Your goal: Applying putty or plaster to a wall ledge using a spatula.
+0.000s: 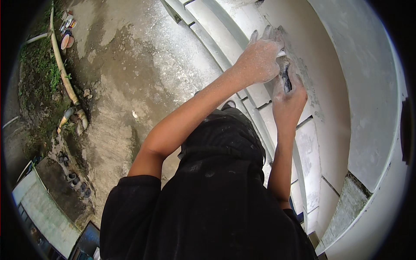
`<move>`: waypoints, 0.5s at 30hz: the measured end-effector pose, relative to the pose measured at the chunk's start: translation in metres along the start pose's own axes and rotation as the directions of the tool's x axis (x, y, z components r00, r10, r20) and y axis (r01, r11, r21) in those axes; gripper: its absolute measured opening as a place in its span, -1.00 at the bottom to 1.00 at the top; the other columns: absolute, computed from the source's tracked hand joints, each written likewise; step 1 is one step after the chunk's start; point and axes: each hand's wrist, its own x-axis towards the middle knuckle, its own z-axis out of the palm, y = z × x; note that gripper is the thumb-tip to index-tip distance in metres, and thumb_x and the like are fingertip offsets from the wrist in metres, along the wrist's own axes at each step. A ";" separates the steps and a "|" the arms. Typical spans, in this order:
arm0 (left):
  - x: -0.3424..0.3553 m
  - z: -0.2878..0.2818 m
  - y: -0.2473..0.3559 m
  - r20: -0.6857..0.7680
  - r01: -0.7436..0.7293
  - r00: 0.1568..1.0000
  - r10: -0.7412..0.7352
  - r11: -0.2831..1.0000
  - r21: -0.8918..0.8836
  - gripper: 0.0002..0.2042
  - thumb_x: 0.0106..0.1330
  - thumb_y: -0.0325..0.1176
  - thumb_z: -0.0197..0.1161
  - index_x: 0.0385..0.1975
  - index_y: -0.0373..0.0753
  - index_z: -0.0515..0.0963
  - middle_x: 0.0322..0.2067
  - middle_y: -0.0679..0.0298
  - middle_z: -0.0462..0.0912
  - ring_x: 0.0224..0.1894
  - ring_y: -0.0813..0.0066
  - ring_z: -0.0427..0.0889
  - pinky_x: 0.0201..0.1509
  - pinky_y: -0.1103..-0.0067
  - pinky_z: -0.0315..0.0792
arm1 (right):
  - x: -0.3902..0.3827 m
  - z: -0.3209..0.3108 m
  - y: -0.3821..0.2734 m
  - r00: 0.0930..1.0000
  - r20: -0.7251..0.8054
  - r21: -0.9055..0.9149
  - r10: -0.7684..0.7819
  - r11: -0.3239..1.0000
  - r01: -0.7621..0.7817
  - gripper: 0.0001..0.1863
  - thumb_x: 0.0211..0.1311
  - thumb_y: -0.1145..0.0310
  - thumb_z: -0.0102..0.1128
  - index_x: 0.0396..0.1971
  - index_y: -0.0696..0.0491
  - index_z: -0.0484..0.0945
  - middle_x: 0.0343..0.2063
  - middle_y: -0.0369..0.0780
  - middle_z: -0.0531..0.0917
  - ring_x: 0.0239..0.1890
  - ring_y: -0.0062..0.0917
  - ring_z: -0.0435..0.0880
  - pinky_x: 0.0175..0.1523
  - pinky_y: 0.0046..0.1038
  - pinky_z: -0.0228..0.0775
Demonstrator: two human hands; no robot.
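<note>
Right hand (291, 95) grips likely tool (286, 81) near slab (258, 94) edge; floor (117, 60) left.

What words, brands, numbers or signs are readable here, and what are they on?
None that I can read.
Small items beside the pipe: too small to make out any print.
Dark object in the right hand: no legible marking.

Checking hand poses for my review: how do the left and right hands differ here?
The left hand sits higher in the picture than the right hand. The right hand curls around a dark object; the left hand's grip is unclear. The left forearm slants; the right forearm runs nearly vertical. Both hands look dusted white.
</note>
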 end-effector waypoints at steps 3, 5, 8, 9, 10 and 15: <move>0.012 0.007 -0.012 -0.303 -0.158 0.938 0.167 0.986 0.055 -0.55 0.00 -0.46 0.19 -0.03 -0.49 0.50 0.06 -0.33 0.46 0.25 -0.28 0.33 0.42 -0.09 0.00 | 0.016 0.005 -0.001 1.000 -0.003 0.077 -0.019 0.997 0.019 -0.45 0.07 0.66 0.21 0.16 0.33 0.47 -0.35 0.09 0.62 -0.34 -0.27 0.66 -0.08 -0.28 0.46; 0.019 -0.003 -0.007 -0.115 -0.032 0.993 0.036 0.999 0.036 -0.54 0.00 -0.47 0.18 -0.02 -0.49 0.50 0.04 -0.32 0.47 0.21 -0.25 0.37 0.42 -0.07 0.00 | 0.021 0.012 0.000 0.998 -0.043 0.016 -0.050 0.999 0.051 -0.46 0.10 0.64 0.21 0.16 0.33 0.46 -0.39 0.06 0.60 -0.38 -0.31 0.64 -0.12 -0.28 0.46; 0.006 -0.001 -0.006 -0.092 -0.029 0.995 0.028 1.000 -0.002 -0.50 0.00 -0.48 0.18 0.03 -0.48 0.49 0.08 -0.33 0.46 0.28 -0.26 0.31 0.44 -0.07 -0.02 | 0.011 0.005 -0.005 0.999 -0.002 0.092 0.038 0.995 -0.038 -0.51 0.13 0.62 0.22 0.12 0.34 0.50 -0.38 0.07 0.61 -0.36 -0.33 0.64 -0.13 -0.31 0.46; 0.001 0.004 -0.008 -0.240 -0.128 0.962 0.131 0.991 0.031 -0.48 -0.01 -0.49 0.18 0.05 -0.49 0.48 0.09 -0.33 0.45 0.29 -0.28 0.29 0.44 -0.07 -0.03 | 0.006 0.001 -0.008 0.997 0.015 0.132 0.069 0.989 -0.071 -0.52 0.13 0.61 0.22 0.12 0.33 0.50 -0.36 0.07 0.62 -0.36 -0.32 0.64 -0.12 -0.32 0.46; 0.007 0.003 -0.009 -0.245 -0.134 0.960 0.139 0.990 0.036 -0.48 -0.01 -0.49 0.18 0.05 -0.49 0.48 0.09 -0.33 0.45 0.29 -0.28 0.29 0.44 -0.07 -0.03 | 0.002 0.002 -0.005 0.999 -0.028 0.117 0.019 0.993 -0.016 -0.52 0.13 0.61 0.22 0.12 0.32 0.51 -0.31 0.09 0.64 -0.34 -0.31 0.65 -0.09 -0.34 0.46; 0.010 -0.003 -0.013 -0.148 -0.072 0.987 0.067 0.997 -0.028 -0.67 0.00 -0.47 0.21 -0.21 -0.52 0.55 -0.20 -0.34 0.59 0.28 -0.31 0.31 0.40 -0.14 0.01 | 0.001 0.004 -0.002 0.999 -0.015 0.128 0.042 0.991 -0.039 -0.52 0.11 0.64 0.23 0.11 0.29 0.53 -0.28 0.08 0.66 -0.29 -0.31 0.68 -0.06 -0.33 0.47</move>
